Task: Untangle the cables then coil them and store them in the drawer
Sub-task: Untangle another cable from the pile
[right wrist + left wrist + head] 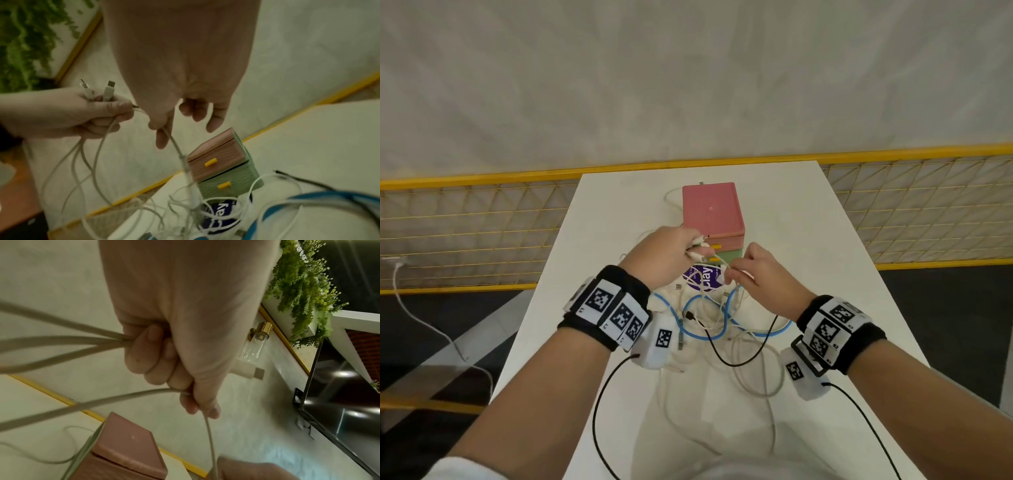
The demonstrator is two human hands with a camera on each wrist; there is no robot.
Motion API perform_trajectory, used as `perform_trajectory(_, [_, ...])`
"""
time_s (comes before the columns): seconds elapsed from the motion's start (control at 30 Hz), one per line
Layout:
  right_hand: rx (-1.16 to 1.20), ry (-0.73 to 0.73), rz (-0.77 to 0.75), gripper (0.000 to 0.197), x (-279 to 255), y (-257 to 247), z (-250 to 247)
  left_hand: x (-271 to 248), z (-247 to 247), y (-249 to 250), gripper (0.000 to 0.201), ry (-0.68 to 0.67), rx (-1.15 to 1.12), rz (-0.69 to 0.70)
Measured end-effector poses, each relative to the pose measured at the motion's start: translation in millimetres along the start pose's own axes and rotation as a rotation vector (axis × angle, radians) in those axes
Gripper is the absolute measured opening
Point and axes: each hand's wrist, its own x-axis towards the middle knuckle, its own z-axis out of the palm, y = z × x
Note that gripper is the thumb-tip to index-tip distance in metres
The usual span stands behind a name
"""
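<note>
A tangle of white cables point(709, 308), a blue cable point(743, 329) and a black cable point(736, 363) lies on the white table point(808, 240). My left hand point(671, 253) is raised over it, fist closed round several white cable ends point(107, 92), plugs sticking out past the fingers point(148, 353). My right hand point(756, 270) pinches one white cable point(174, 146) between thumb and forefinger, close to the left hand; its other fingers are loose. Behind the hands stands the small drawer box point(712, 212), pink drawer point(213, 164) above green drawer point(226, 186), both closed.
A purple-and-white tub lid point(705, 277) sits under the cables in front of the drawers. A yellow-railed mesh fence point(482, 233) runs behind the table. Black wrist-camera leads point(599, 411) trail toward me. A white cord point(421, 322) hangs at the left, off the table.
</note>
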Motion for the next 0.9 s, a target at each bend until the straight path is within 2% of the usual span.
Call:
perform_trajectory(0.07, [-0.038, -0.09, 0.088, 0.024, 10, 0, -4, -2, 1, -5, 0.03, 0.003, 0.053, -0.011])
perform_trajectory(0.13, [0.015, -0.081, 0.078, 0.025, 30, 0, -9, -3, -1, -8, 0.025, 0.079, 0.065, -0.041])
perform_trajectory(0.17, [0.081, -0.098, 0.038, 0.041, 41, -2, -14, -2, -2, -9, 0.018, 0.156, 0.047, -0.069])
perform_trajectory(0.2, [0.147, -0.139, -0.009, 0.067, 51, -5, -21, -2, -5, -10, 0.013, 0.241, 0.02, -0.104])
perform_trajectory(0.23, [0.2, -0.174, -0.025, 0.086, 59, -8, -30, -1, -7, -10, 0.026, 0.333, -0.012, -0.141])
perform_trajectory(0.27, [0.238, -0.175, -0.008, 0.094, 64, -10, -39, -1, -9, -11, 0.041, 0.398, -0.039, -0.168])
perform_trajectory(0.3, [0.266, -0.137, 0.031, 0.095, 66, -11, -49, -1, -9, -12, 0.047, 0.439, -0.063, -0.196])
perform_trajectory(0.33, [0.279, -0.054, 0.074, 0.088, 66, -8, -56, -1, -9, -13, 0.045, 0.454, -0.08, -0.219])
perform_trajectory(0.4, [0.248, 0.132, 0.173, 0.061, 59, 5, -61, 0, -5, -14, 0.028, 0.456, -0.113, -0.241])
perform_trajectory(0.47, [0.093, 0.182, 0.283, 0.033, 48, 25, -55, 1, 3, -16, 0.022, 0.443, -0.161, -0.246])
perform_trajectory(0.6, [-0.218, -0.085, 0.533, 0.016, 19, 68, -22, 4, 21, -16, 0.037, 0.383, -0.217, -0.258])
perform_trajectory(0.7, [-0.347, -0.26, 0.681, 0.021, 3, 86, 4, 7, 26, -11, 0.037, 0.338, -0.251, -0.296])
perform_trajectory(0.8, [-0.392, -0.321, 0.767, 0.029, -5, 94, 19, 9, 29, -4, 0.043, 0.326, -0.26, -0.315])
perform_trajectory(0.9, [-0.373, -0.282, 0.801, 0.031, -8, 97, 27, 12, 32, -1, 0.049, 0.333, -0.318, -0.341])
